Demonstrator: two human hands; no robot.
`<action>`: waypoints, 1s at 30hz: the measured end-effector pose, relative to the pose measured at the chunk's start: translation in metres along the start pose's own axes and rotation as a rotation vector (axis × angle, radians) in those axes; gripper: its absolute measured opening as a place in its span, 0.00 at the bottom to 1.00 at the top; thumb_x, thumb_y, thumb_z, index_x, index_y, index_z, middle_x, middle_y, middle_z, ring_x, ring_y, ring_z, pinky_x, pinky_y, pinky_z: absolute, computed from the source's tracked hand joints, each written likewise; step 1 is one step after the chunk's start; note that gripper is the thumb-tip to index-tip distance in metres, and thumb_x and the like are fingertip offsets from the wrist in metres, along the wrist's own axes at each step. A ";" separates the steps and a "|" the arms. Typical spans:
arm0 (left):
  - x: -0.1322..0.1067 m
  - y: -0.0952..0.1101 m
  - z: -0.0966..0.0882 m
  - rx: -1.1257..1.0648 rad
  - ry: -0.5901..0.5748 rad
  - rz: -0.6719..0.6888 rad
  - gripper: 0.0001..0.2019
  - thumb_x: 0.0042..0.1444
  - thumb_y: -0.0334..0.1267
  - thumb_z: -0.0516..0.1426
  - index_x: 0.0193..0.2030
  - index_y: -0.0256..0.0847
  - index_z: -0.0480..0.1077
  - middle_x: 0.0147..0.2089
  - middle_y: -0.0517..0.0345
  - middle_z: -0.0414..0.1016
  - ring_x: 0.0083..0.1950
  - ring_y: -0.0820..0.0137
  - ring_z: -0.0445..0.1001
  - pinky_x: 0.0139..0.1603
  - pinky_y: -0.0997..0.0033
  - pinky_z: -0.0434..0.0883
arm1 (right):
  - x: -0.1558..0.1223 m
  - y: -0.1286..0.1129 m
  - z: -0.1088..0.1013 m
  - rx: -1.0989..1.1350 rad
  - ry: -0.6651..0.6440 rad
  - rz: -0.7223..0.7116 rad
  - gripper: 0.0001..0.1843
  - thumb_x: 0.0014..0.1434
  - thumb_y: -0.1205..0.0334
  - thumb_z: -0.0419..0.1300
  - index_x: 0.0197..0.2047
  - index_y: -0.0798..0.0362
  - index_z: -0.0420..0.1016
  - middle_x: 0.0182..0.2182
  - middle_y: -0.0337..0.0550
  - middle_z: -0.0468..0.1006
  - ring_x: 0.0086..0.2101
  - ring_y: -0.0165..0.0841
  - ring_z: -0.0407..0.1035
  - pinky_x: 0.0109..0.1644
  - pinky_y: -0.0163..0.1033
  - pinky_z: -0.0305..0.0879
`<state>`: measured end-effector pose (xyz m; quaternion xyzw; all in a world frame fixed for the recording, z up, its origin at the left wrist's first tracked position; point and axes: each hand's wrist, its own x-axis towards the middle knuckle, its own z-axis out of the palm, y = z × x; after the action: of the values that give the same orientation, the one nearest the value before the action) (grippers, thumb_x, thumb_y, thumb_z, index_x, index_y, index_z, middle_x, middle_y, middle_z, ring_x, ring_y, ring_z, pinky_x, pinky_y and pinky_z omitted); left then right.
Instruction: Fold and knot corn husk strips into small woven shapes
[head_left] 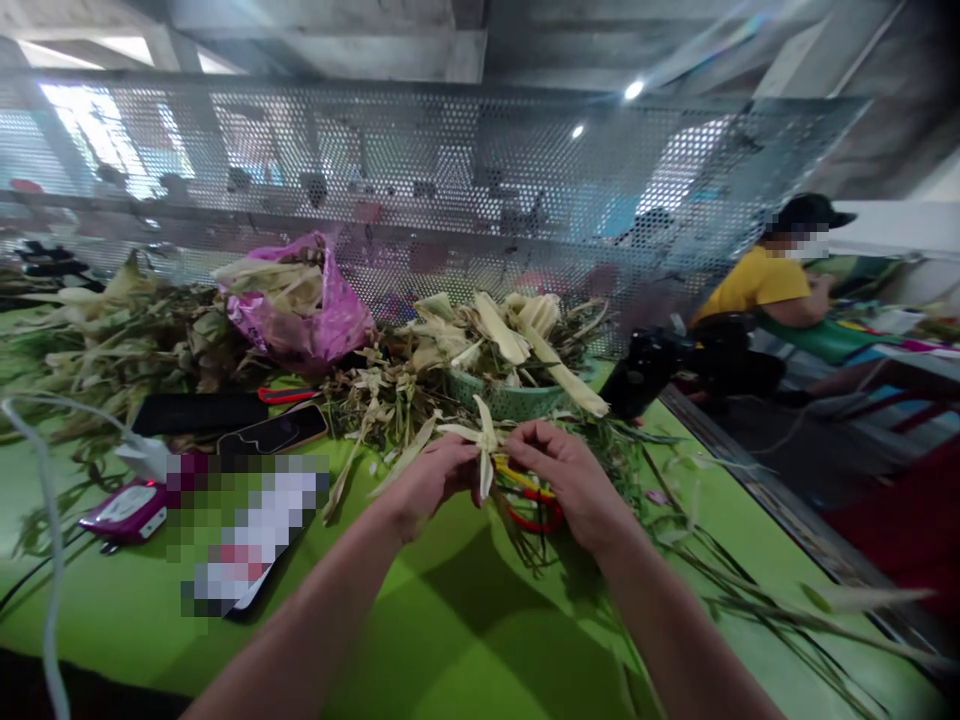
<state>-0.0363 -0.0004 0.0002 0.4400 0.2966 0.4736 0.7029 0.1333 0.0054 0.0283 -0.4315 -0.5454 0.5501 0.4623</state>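
Above the green table (450, 660), pale leafy star (487, 440) between left hand (436, 478) and right hand (571, 478), both pinching it.

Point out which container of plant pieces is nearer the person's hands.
The green basket, just beyond the right hand; the pink bag sits farther off, to its left.

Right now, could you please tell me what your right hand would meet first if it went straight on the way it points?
The right hand would probably meet the pale leaf star just ahead first, then the left hand beyond; exact depth is unclear.
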 end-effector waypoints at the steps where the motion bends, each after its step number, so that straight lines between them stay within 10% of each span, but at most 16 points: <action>1: 0.000 0.000 -0.001 0.018 -0.005 0.002 0.09 0.53 0.41 0.57 0.32 0.36 0.69 0.27 0.58 0.68 0.27 0.74 0.66 0.29 0.74 0.63 | 0.001 0.001 -0.001 -0.040 0.022 -0.018 0.16 0.47 0.52 0.69 0.27 0.53 0.70 0.22 0.34 0.70 0.23 0.26 0.63 0.27 0.32 0.60; 6: 0.000 0.001 -0.002 0.175 -0.042 0.001 0.11 0.54 0.41 0.58 0.27 0.35 0.68 0.25 0.60 0.66 0.25 0.78 0.60 0.25 0.76 0.56 | 0.007 0.008 -0.006 -0.240 0.108 -0.140 0.13 0.53 0.52 0.64 0.28 0.52 0.70 0.23 0.35 0.69 0.24 0.29 0.62 0.29 0.35 0.59; 11: 0.005 -0.001 0.000 0.204 0.012 0.110 0.15 0.54 0.48 0.57 0.29 0.36 0.68 0.26 0.60 0.66 0.27 0.76 0.62 0.28 0.74 0.60 | 0.001 0.001 -0.006 -0.613 0.351 -0.567 0.10 0.55 0.55 0.62 0.38 0.50 0.73 0.40 0.44 0.72 0.42 0.38 0.65 0.49 0.43 0.60; 19: 0.005 0.001 0.007 0.309 0.156 0.165 0.12 0.54 0.44 0.57 0.26 0.37 0.65 0.23 0.64 0.58 0.25 0.76 0.57 0.27 0.73 0.56 | -0.005 0.011 0.014 -0.509 0.008 -0.224 0.15 0.60 0.51 0.56 0.28 0.51 0.70 0.24 0.38 0.69 0.27 0.33 0.62 0.32 0.37 0.57; 30: 0.003 -0.002 0.003 0.031 0.199 0.075 0.11 0.52 0.43 0.60 0.31 0.37 0.66 0.26 0.65 0.60 0.28 0.77 0.58 0.34 0.75 0.60 | 0.001 0.012 0.007 -0.767 0.051 -0.473 0.11 0.60 0.60 0.56 0.26 0.51 0.64 0.26 0.39 0.66 0.31 0.34 0.62 0.35 0.38 0.57</action>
<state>-0.0316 0.0008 -0.0001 0.4125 0.3556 0.5361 0.6450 0.1261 0.0054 0.0168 -0.4483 -0.7820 0.1766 0.3954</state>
